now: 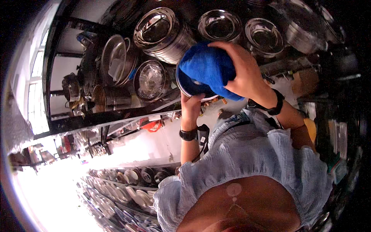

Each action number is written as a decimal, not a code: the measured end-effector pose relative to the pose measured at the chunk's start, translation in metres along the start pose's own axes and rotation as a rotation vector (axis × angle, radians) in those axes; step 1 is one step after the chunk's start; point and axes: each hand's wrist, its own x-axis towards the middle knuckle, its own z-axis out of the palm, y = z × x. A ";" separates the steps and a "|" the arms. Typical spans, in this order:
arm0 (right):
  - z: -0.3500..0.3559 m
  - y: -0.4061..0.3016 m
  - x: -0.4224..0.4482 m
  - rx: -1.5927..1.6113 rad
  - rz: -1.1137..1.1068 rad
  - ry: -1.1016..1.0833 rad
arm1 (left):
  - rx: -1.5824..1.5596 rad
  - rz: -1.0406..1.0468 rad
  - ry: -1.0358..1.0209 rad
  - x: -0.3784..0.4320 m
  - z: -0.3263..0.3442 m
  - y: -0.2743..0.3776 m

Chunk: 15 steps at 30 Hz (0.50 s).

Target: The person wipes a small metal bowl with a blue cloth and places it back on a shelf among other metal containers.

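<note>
A metal bowl is tilted in front of me, its rim showing at the left and bottom. My left hand grips its lower rim, with the thumb over the edge. My right hand holds a blue cloth bunched over the bowl's opening. The cloth covers much of the bowl's inside, which looks dark blue where it shows. Behind the bowl stands a tall stack of metal bowls. Two more shiny metal bowls, one wide and one smaller, are beyond my right hand.
A dark metal shelf edge runs below the wares. On the shelf are a plastic-wrapped bowl, a large round metal pan and a pot. A cardboard box lies to the right. Stacked dishes fill racks at lower left.
</note>
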 end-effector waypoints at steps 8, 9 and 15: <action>0.044 -0.016 -0.019 -0.034 0.300 0.191 | 0.022 0.026 -0.222 0.018 -0.020 0.022; 0.047 -0.016 -0.022 0.073 0.400 0.190 | 0.058 0.016 -0.201 0.018 -0.023 0.025; 0.049 -0.029 -0.016 -0.152 0.219 0.212 | 0.055 -0.008 -0.236 0.020 -0.045 0.026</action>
